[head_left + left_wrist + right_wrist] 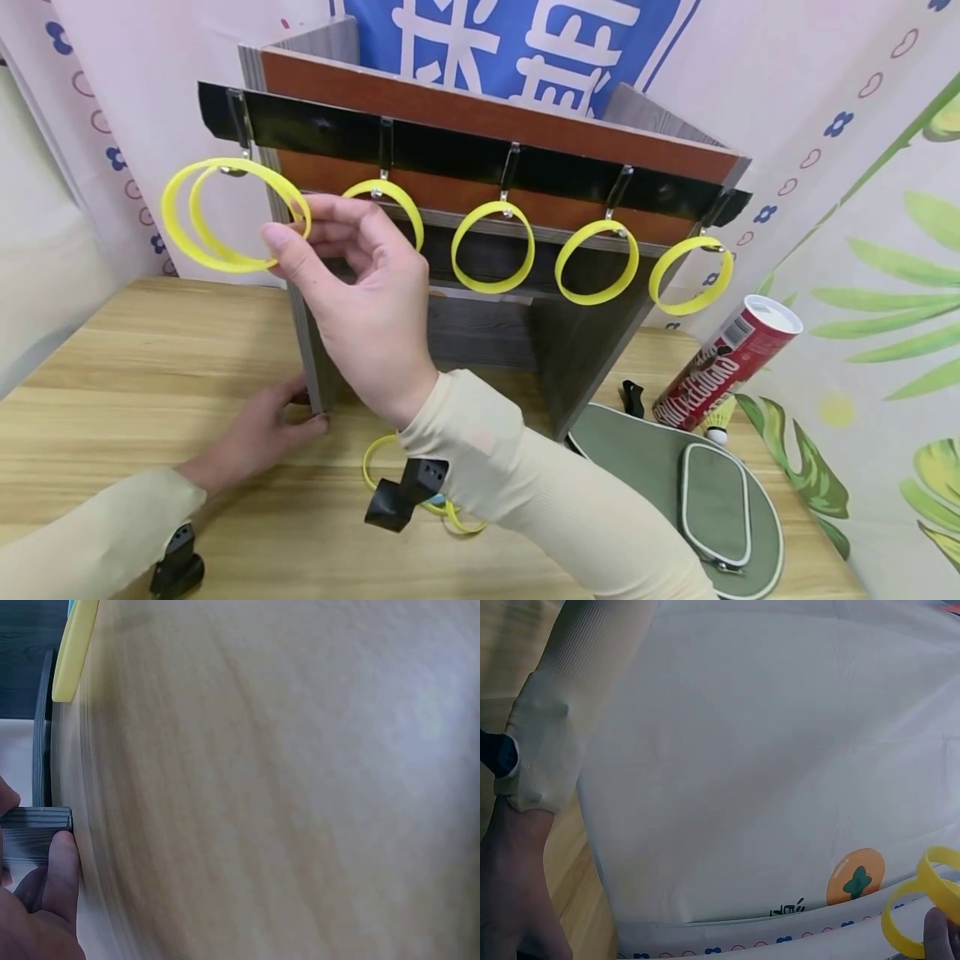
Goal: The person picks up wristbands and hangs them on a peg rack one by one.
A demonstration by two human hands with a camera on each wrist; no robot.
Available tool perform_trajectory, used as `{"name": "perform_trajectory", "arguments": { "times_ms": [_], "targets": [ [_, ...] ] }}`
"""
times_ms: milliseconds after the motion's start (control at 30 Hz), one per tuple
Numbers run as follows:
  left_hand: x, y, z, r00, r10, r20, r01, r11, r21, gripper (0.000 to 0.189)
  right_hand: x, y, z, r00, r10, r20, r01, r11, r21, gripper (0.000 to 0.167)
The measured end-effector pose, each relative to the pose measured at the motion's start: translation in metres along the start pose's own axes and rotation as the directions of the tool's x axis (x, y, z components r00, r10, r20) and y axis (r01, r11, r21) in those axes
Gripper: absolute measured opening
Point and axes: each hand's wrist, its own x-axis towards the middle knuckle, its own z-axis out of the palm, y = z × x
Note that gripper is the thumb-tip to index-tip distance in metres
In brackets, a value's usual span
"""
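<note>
My right hand (371,308) pinches a yellow ring (176,221) between thumb and fingers at the leftmost hook (242,125) of a grey wooden stand (450,329). Two overlapping yellow loops show there; the hook tip lies within their upper part. Further along the black strip (322,125), several yellow rings (492,287) hang one to a hook. One of them is partly behind my right hand. Low on the left, my left hand (258,429) grips the bottom of the stand's side panel (34,844), thumb on its front edge.
More yellow rings (467,527) lie on the wooden table (112,367), partly behind the right forearm. To the right are a green racket case (637,467), a red tube (723,367), a shuttlecock (720,421) and a small black object (632,398). Printed curtains (862,250) stand behind.
</note>
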Motion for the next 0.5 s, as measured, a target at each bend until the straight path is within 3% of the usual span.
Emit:
{"name": "perform_trajectory", "arguments": {
  "times_ms": [300, 500],
  "targets": [
    [-0.0002, 0.0008, 0.0002, 1.0, 0.014, -0.01, -0.014, 1.0, 0.008, 0.042, 0.0011, 0.0009, -0.0034, 0.999, -0.04, 0.03, 0.044, 0.988, -0.145, 0.029],
    [0.0001, 0.0014, 0.0, 1.0, 0.002, -0.001, -0.002, 1.0, 0.01, 0.044, 0.0023, -0.0013, -0.0019, 0.999, -0.032, 0.037, 0.036, 0.991, -0.132, 0.03]
  ]
}}
